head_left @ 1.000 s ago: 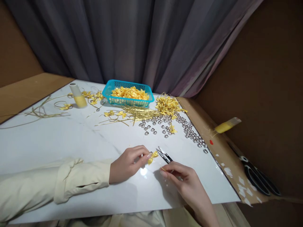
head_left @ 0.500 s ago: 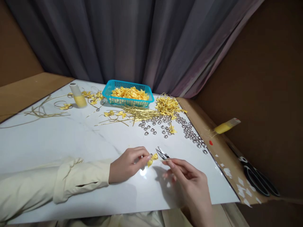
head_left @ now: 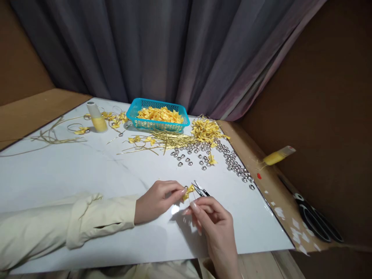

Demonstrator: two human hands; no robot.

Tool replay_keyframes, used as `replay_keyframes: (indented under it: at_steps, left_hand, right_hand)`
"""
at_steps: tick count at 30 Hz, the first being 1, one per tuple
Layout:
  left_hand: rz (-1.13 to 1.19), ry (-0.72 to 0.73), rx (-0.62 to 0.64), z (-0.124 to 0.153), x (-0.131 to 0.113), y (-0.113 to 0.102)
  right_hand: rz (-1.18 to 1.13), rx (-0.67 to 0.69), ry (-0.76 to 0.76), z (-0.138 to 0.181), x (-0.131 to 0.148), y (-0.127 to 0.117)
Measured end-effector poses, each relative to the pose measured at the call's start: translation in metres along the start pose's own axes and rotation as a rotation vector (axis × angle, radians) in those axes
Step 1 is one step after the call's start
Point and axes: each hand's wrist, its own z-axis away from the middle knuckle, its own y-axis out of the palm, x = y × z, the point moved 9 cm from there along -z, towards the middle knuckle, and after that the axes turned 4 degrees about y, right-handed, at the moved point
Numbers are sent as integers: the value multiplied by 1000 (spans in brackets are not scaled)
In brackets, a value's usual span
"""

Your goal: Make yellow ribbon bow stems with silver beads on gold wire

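My left hand (head_left: 162, 201) is closed in a pinch on a small yellow ribbon bow (head_left: 187, 192), held just above the white tabletop. A silvery bead shows at the bow's upper edge, by the fingertips. Close beside it, my right hand (head_left: 214, 223) pinches a thin, thread-like strand (head_left: 189, 200) below the bow; it is too fine to tell whether a needle is part of it. A pair of small thread snips (head_left: 201, 190) lies just beyond the right fingers, blades apart, its handles partly hidden by that hand.
A blue basket (head_left: 158, 124) of yellow bows stands at the back. Gold cords (head_left: 174, 140), a heap of ribbon bows (head_left: 205, 130) and silvery beads (head_left: 236, 166) lie before it. A thread spool (head_left: 97, 118) stands left; another spool (head_left: 279, 155) and black scissors (head_left: 312, 217) lie right.
My right hand has moved left, bringing its strand from near the snips to just below the bow. My left hand has stayed nearly still, and the bow has tilted slightly.
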Motion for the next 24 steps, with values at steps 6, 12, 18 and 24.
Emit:
replay_keyframes:
  at_steps: [6,12,18,24]
  left_hand:
    - [84,-125,-39,1,6,-3]
    - [202,-257,-82,1,23,-5]
    - [292,-345,-90,4,29,-1]
    - [337,-353,-81,7,28,2]
  right_hand:
    - [73,64,-24,0,-1,8]
    - [272,85,-38,-4,-5,10]
    - [359,0,-158,-2,3,11]
    - [488,-119,-293,3,12,11]
